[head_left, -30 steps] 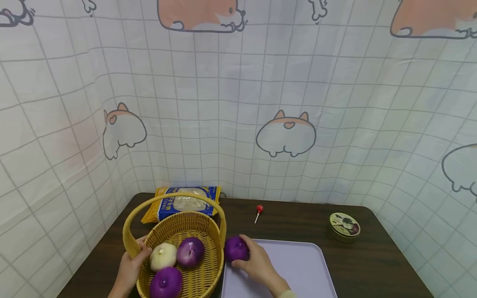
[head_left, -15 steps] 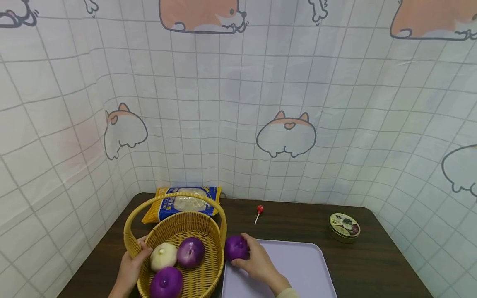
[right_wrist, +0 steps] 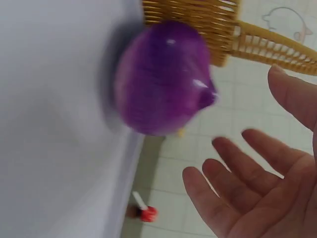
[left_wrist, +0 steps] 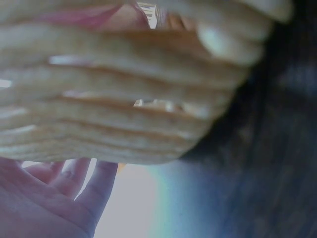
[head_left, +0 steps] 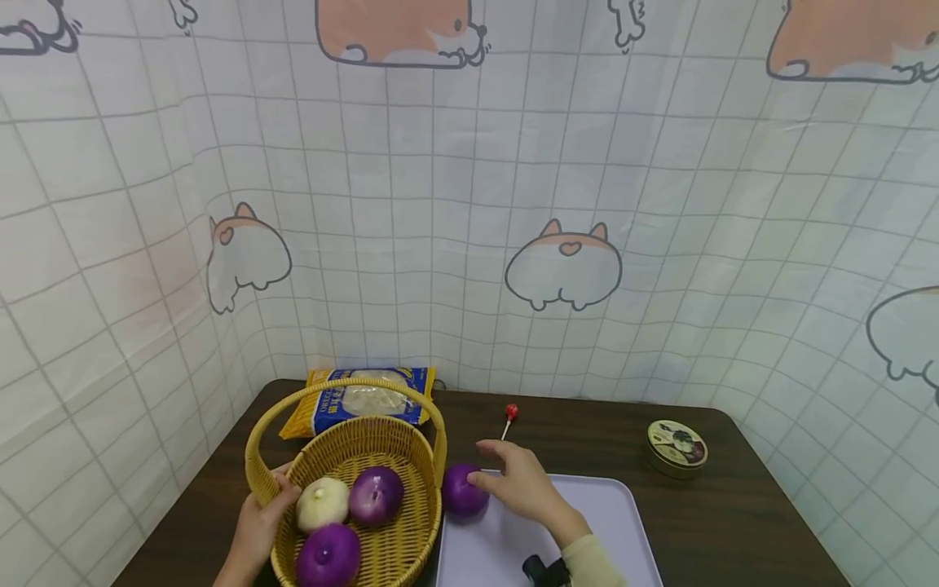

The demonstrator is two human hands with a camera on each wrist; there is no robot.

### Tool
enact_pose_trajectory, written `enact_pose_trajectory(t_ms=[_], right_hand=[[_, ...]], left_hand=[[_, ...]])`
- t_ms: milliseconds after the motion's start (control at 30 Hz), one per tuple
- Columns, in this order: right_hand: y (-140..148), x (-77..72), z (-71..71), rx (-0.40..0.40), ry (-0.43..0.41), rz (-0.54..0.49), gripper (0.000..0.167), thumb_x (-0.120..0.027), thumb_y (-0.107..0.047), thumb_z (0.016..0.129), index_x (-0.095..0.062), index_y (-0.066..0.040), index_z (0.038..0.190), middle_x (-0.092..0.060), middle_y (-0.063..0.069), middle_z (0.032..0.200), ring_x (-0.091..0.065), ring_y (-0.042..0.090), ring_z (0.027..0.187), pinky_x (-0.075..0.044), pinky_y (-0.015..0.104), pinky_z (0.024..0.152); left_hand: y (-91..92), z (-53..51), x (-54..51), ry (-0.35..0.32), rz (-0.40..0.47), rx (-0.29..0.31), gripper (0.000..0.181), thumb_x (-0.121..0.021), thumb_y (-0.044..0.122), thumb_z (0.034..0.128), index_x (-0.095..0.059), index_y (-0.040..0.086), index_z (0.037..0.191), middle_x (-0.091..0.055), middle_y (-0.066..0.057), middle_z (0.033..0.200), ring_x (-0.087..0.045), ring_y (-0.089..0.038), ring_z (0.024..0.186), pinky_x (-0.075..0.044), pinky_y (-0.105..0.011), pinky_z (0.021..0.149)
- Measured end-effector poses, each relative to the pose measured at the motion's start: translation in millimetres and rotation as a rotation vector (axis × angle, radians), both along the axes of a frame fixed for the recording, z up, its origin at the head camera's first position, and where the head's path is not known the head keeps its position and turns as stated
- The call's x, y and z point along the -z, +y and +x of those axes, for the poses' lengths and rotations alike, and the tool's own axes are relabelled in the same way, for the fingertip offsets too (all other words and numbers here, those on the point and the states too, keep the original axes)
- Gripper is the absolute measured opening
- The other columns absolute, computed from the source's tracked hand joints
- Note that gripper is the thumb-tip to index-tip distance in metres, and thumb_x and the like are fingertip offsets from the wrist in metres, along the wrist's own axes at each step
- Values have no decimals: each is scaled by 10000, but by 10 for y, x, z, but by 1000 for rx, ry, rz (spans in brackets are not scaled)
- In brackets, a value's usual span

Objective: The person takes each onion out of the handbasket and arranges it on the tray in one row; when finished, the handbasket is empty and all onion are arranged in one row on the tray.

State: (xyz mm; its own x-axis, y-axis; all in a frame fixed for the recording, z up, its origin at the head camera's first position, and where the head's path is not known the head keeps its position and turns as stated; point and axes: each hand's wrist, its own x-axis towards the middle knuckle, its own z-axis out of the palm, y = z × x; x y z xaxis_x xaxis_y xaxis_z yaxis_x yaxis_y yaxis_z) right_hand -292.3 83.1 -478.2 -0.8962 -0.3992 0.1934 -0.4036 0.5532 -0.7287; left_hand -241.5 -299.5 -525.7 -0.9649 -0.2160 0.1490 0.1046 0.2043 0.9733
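Observation:
A yellow wicker basket [head_left: 433, 522] with an arched handle holds two purple onions [head_left: 376, 496] and a whitish onion [head_left: 323, 504]. My left hand [head_left: 257, 522] grips its left rim at the foot of the handle, the thumb over the edge. In the left wrist view, the woven wall [left_wrist: 114, 94] hides much of that hand. Another purple onion [head_left: 462, 495] sits on the tray's far left corner, close beside the basket. Just right of it, my right hand [head_left: 526, 487] is apart from the onion, as the right wrist view shows, with relaxed, spread fingers [right_wrist: 237, 163] and nothing held.
A pale lilac tray [head_left: 601, 522] lies right of the basket on the dark table [head_left: 741, 514]. Behind the basket is a blue and yellow food packet [head_left: 367, 399]. A red lollipop [head_left: 511, 412] lies beyond the tray, and a round tin [head_left: 676, 448] stands at the right.
My right hand has let go of the purple onion on the tray and moved up and to the right. That onion stays in place; the left hand and basket look unmoved.

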Motion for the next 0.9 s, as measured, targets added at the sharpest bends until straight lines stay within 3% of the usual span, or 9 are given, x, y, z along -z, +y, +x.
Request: enact_pose_trajectory(t_ms=[200, 400, 567, 700, 767, 867, 900], right_hand=[[-58, -219, 80, -68, -24, -34, 244, -672, -368, 912, -709, -156, 1027, -695, -55, 937, -630, 114, 859, -528, 278, 738], [-268, -367, 249, -181, -69, -102, 143, -672, -340, 917, -720, -207, 942, -672, -105, 854, -593, 57, 784, -503, 226, 689], [-531, -308, 378, -240, -48, -170, 129, -710, -257, 895, -717, -160, 980, -685, -75, 873, -603, 24, 772, -517, 197, 684], [-727, -201, 463, -248, -29, -223, 181, -733, -197, 878, -707, -123, 1040, -701, -6, 983, -620, 31, 874, -533, 194, 736], [-814, -145, 490, -247, -16, -226, 218, -737, -181, 874, -696, -107, 1075, -693, 21, 1047, -606, 36, 933, -540, 208, 768], [-927, -67, 510, -240, 20, -191, 277, -742, -175, 869, -671, -113, 1129, -665, 2, 1111, -571, 34, 984, -538, 231, 798], [-963, -47, 515, -232, 29, -171, 298, -745, -182, 866, -663, -122, 1146, -653, -12, 1131, -564, 49, 1006, -530, 242, 822]], left_hand=[[-1, -13, 13, -13, -2, -2, 191, -540, 90, 987, -429, 6, 857, -451, -298, 1411, -521, 95, 1038, -442, -79, 825], [-5, -24, 19, 5, -13, 0, 162, -539, 88, 985, -455, -2, 881, -446, -312, 1412, -507, 104, 1048, -428, -65, 841], [-2, -12, 20, -14, 9, -5, 222, -549, 125, 990, -423, 19, 840, -449, -291, 1412, -519, 102, 1024, -443, -83, 830], [1, -4, 21, -9, 20, 1, 227, -546, 121, 988, -422, 0, 842, -433, -299, 1419, -515, 97, 1029, -440, -83, 837], [4, 4, 16, -5, 11, 4, 182, -539, 122, 991, -505, -50, 942, -432, -300, 1421, -516, 93, 1036, -441, -85, 839], [8, 11, 3, -9, -8, 7, 302, -526, 137, 1000, -530, -102, 1185, -434, -294, 1428, -516, 93, 1042, -440, -89, 842], [9, 12, -1, -8, -10, 6, 308, -526, 136, 1000, -527, -104, 1194, -435, -293, 1427, -517, 93, 1041, -441, -90, 841]])
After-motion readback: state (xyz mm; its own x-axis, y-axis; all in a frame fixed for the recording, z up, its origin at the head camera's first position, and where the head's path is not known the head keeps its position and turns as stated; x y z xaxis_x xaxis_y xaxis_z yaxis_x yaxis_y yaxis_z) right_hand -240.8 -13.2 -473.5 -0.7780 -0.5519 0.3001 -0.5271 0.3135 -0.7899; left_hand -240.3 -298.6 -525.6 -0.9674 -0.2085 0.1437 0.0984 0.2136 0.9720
